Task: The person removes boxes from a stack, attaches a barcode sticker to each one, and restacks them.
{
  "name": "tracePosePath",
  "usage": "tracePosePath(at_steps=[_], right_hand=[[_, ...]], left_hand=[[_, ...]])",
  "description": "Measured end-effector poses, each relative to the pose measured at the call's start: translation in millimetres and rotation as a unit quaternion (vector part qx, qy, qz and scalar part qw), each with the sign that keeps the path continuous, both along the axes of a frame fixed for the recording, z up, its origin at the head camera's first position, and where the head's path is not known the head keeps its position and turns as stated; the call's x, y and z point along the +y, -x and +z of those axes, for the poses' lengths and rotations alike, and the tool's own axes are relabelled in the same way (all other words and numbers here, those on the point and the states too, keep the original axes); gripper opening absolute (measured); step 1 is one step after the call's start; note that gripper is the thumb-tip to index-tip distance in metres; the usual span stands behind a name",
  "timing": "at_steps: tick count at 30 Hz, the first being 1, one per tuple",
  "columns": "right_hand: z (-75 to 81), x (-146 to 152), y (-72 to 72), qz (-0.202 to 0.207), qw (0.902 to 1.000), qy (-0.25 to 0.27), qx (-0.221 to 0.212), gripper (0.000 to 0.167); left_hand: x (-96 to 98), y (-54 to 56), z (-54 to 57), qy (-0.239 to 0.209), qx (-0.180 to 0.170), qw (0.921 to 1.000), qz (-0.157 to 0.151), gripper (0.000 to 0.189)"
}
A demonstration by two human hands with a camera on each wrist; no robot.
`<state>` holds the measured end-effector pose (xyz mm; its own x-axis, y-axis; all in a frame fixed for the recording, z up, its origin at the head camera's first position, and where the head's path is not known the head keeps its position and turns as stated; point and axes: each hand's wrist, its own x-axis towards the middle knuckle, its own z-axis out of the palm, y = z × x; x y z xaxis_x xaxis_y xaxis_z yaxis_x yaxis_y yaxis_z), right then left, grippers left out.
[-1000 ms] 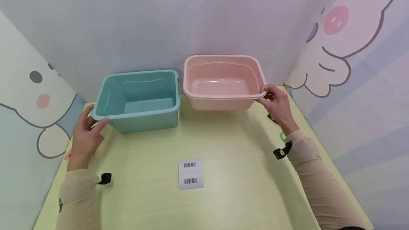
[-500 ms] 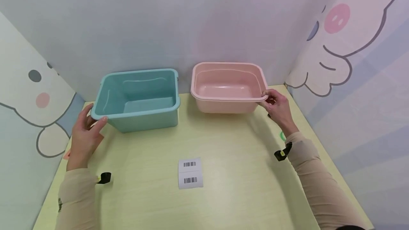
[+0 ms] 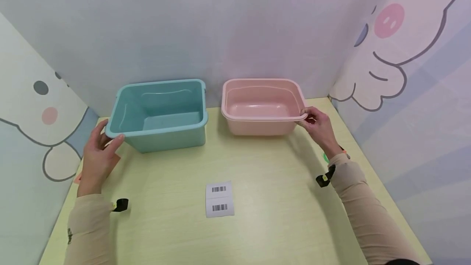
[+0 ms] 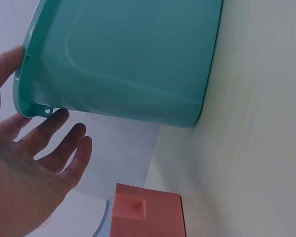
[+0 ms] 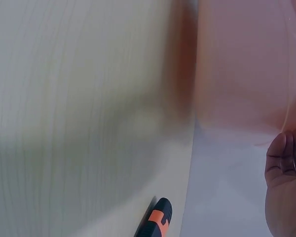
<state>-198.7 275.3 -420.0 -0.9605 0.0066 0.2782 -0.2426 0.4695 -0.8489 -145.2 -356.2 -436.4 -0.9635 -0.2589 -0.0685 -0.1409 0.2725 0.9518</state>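
Observation:
In the head view a teal plastic tub [image 3: 158, 109] stands upright at the back left of the table. My left hand [image 3: 98, 154] holds its front left rim corner. The left wrist view shows the thumb on the rim of the teal tub [image 4: 133, 59] and fingertips against its side; the other fingers of the left hand [image 4: 34, 163] are spread. To the right is a pink plastic tub [image 3: 261, 126], its rim pinched at the front right corner by my right hand [image 3: 320, 128]. Whether the pink tub [image 5: 241, 64] touches the table cannot be told.
A white paper with two barcodes [image 3: 219, 199] lies mid-table. A red block-like object [image 4: 148, 212] is beside the left hand. Near the right forearm lie a black-and-orange object [image 5: 158, 219] and a green ring [image 3: 326, 158]. Walls [image 3: 220, 23] enclose the back and sides.
The pink tub has come down and nearer, shifting slightly right, with my right hand lowering along with it. The teal tub and left hand have stayed put.

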Motion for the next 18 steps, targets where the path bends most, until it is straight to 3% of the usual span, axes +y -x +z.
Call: tracePosePath(at_steps=[7,18], right_hand=[[-9.0,1,1.0,0.017,0.9999,0.004,-0.001,0.02],[-17.6,4,-0.8,0.029,0.9991,0.004,-0.031,0.02]], left_hand=[[-0.1,1.1,0.0,0.019,0.0,0.9998,0.006,0.072],[-0.9,0.1,0.6,-0.022,0.005,0.9997,0.012,0.074]])
